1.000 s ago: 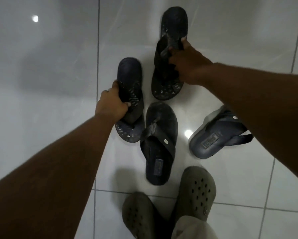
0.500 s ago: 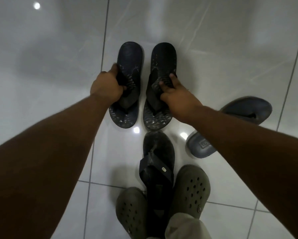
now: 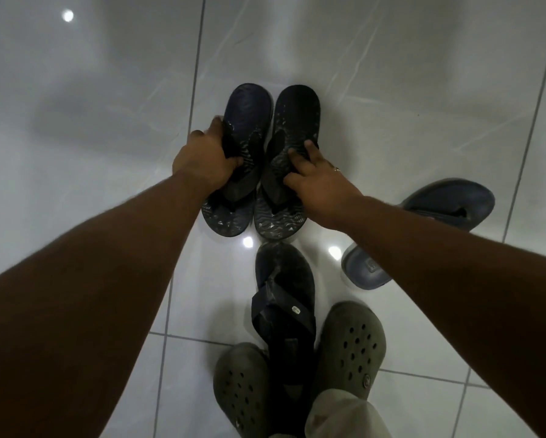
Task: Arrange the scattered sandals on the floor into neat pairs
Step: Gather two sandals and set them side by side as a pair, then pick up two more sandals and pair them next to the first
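The paired flip-flops [image 3: 259,121] are dark navy with pale wavy, speckled print on the soles. The strapped sandal [image 3: 284,298] is black, the slide [image 3: 448,200] grey-blue, the clogs [image 3: 350,346] olive, the floor [image 3: 107,90] glossy white.

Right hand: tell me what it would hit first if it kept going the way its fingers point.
The right hand already touches the right patterned dark flip-flop. Sliding on up-left, it would likely meet the matching left flip-flop beside it; depth is unclear.
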Motion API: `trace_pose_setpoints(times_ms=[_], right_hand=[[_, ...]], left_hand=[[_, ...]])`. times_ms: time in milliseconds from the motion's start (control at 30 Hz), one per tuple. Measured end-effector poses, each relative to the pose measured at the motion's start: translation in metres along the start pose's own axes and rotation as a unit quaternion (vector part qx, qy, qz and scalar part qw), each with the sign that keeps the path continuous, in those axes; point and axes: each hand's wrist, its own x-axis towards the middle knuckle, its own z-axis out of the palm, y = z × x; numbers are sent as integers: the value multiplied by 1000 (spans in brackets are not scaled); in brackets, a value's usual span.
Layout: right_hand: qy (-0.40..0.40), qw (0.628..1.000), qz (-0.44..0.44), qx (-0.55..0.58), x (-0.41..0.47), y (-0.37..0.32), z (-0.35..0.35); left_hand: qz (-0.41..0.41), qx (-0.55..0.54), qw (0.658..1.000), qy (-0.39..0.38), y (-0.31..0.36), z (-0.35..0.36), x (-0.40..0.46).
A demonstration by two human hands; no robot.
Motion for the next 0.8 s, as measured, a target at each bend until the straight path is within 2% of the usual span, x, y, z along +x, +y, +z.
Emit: trace_pose_setpoints(times_ms=[100, 167, 233, 300, 400, 467, 600, 800], right_hand=[[32, 999, 16, 8, -23, 10, -1], [20, 999, 48, 4, -48, 21, -3], [-4, 996, 92, -2, -80, 31, -6], [-36, 991, 128, -13, -113, 39, -7], [-87, 982, 157, -59, -145, 45, -2], [-109, 972, 192, -85, -159, 57, 6], [-115, 961, 246, -55, -171, 79, 26], [-53, 975, 207, -59, -193, 96, 57]], left_hand=[[-43, 4, 996, 76, 2, -2, -25], [-68, -13, 992, 103, 2, 3, -63], [-96, -34, 993, 63, 4, 17, -112], [-115, -35, 992, -27, 10, 39, -159], [-97, -45, 982, -154, 20, 74, -204], [-73, -34, 978, -194, 25, 96, -214], [-27, 43, 982, -182, 33, 122, -206], [14, 29, 985, -172, 77, 149, -213]])
